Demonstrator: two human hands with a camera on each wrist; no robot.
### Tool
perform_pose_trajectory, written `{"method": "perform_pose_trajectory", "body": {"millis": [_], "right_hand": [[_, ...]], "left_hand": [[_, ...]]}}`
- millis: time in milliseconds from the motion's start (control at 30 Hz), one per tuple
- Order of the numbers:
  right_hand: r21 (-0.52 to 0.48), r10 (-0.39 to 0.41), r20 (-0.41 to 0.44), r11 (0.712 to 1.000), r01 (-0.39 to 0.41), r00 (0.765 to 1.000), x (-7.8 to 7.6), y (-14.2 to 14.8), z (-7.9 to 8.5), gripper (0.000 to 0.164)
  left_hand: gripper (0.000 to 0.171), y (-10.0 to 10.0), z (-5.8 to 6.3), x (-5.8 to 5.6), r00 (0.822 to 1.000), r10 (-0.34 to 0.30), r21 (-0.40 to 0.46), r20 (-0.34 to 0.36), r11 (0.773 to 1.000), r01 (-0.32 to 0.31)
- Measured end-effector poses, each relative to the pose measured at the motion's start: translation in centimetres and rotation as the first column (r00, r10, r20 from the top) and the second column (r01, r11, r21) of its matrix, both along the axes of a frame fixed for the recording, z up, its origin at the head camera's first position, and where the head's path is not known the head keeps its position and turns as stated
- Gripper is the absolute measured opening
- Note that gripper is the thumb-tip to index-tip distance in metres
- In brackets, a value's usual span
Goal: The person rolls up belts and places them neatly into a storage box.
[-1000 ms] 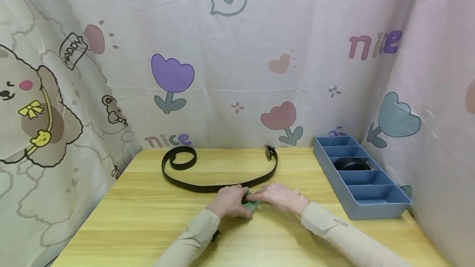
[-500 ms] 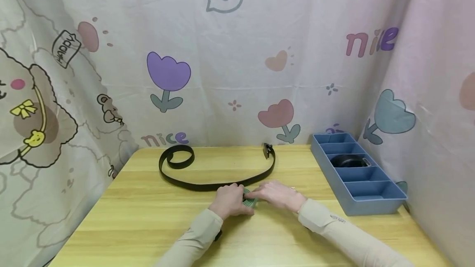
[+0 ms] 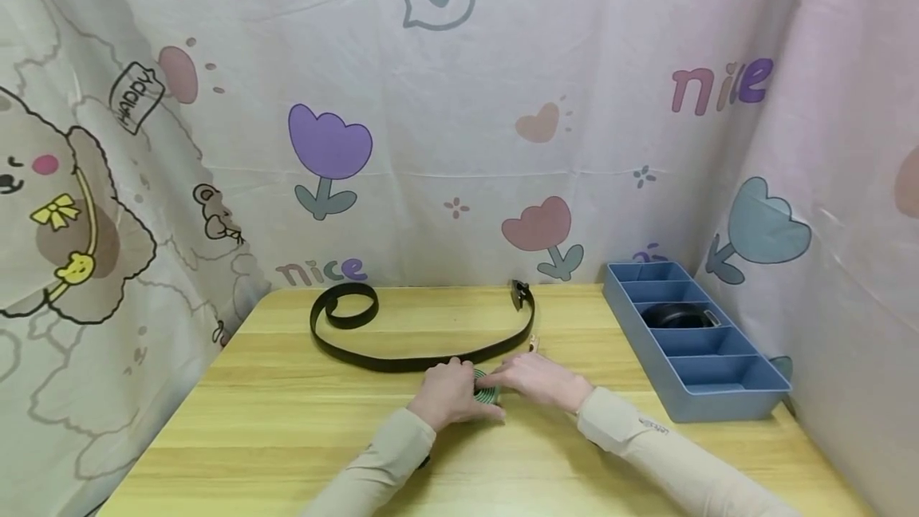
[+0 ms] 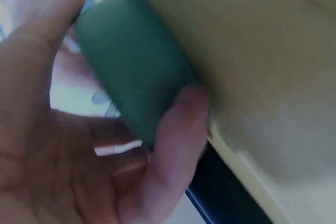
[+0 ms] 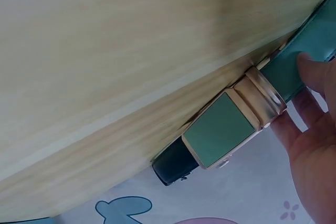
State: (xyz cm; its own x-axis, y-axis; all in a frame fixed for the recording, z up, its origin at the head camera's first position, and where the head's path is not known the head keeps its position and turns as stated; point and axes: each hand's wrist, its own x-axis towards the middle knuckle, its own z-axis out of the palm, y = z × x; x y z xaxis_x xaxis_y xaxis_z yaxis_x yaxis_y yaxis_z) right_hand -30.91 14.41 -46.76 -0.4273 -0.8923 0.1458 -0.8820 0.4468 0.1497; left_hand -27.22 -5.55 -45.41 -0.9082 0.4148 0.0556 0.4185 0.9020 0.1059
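A green belt [image 3: 487,396] stands on its edge in a tight coil between my hands, low over the wooden table. My left hand [image 3: 448,393] holds the coil from the left; in the left wrist view, thumb and a fingertip lie against the smooth outer wrap [image 4: 131,51]. From the right, my right hand [image 3: 542,380] pinches the belt, its index finger reaching to the coil. The right wrist view has the thumb on the green strap [image 5: 286,74], close to a gold-framed buckle [image 5: 220,129] with a green face plate.
A black belt [image 3: 402,364] lies on edge in a curve just beyond my hands, its left end coiled and its buckle [image 3: 519,294] at back right. A blue divided box [image 3: 689,405] stands at the right edge, with a rolled black belt [image 3: 678,315] in one compartment.
My left thumb has spread out further to the right below the green coil. The belt's buckle has come into view behind my right hand. The black belt and the box stay put.
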Motion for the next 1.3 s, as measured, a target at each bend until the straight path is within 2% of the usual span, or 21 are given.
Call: {"method": "perform_pose_trajectory", "body": {"millis": [100,167,267,333,400,533,633,700,800,933,1033,1167,1300], "right_hand": [[0.015,0.003,0.000,1.000,-0.003,1.000,0.1,0.0,-0.1,0.048],[0.012,0.018,-0.004,1.000,-0.018,1.000,0.1,0.0,-0.1,0.047],[0.004,0.030,-0.007,1.000,-0.030,1.000,0.3,0.0,-0.1,0.046],[-0.003,0.033,0.000,0.999,-0.033,0.999,0.4,0.0,0.0,0.046],[-0.006,0.016,0.012,1.000,-0.016,1.000,0.6,0.0,0.2,0.046],[0.004,-0.031,0.047,1.000,0.031,0.998,0.9,-0.1,0.5,0.046],[0.017,-0.050,0.053,0.999,0.049,0.997,1.0,-0.1,0.5,0.046],[0.017,-0.041,0.047,0.999,0.040,0.998,1.0,0.0,0.5,0.046],[-0.006,-0.014,0.038,1.000,0.014,0.999,1.0,0.2,0.5,0.044],[-0.045,0.023,0.044,0.999,-0.021,0.999,0.9,0.4,0.3,0.038],[-0.060,0.032,0.052,0.998,-0.029,0.998,0.9,0.3,0.4,0.037],[-0.051,0.027,0.061,0.998,-0.024,0.998,1.1,0.3,0.6,0.038],[-0.054,0.031,0.057,0.998,-0.028,0.998,1.2,0.2,0.6,0.036]], "left_hand": [[0.073,0.2,-0.1,-0.1,1.000,-0.005,-0.041,-0.017,0.999,0.004],[0.067,0.1,0.0,-0.3,0.999,-0.042,-0.060,0.009,0.997,0.043],[0.072,-0.3,0.3,-0.7,0.990,-0.125,-0.043,0.071,0.991,0.128],[0.079,-0.5,0.5,-0.7,0.982,-0.157,-0.029,0.106,0.987,0.161],[0.080,-0.5,0.5,-0.6,0.984,-0.150,-0.036,0.100,0.987,0.155],[0.087,0.0,0.2,0.1,0.998,-0.061,-0.058,0.015,0.996,0.062],[0.087,0.4,0.0,0.4,0.999,-0.021,-0.064,-0.033,0.998,0.019],[0.081,0.5,0.0,0.4,0.999,-0.033,-0.059,-0.019,0.998,0.032],[0.067,0.2,0.2,0.1,0.993,-0.103,-0.025,0.050,0.994,0.104],[0.067,-0.2,0.5,-0.4,0.976,-0.181,0.019,0.117,0.983,0.180],[0.074,-0.2,0.6,-0.4,0.980,-0.171,0.006,0.105,0.985,0.172],[0.085,0.1,0.5,-0.2,0.991,-0.118,-0.032,0.069,0.992,0.121],[0.077,0.2,0.3,-0.3,0.991,-0.118,-0.016,0.062,0.993,0.119]]}}
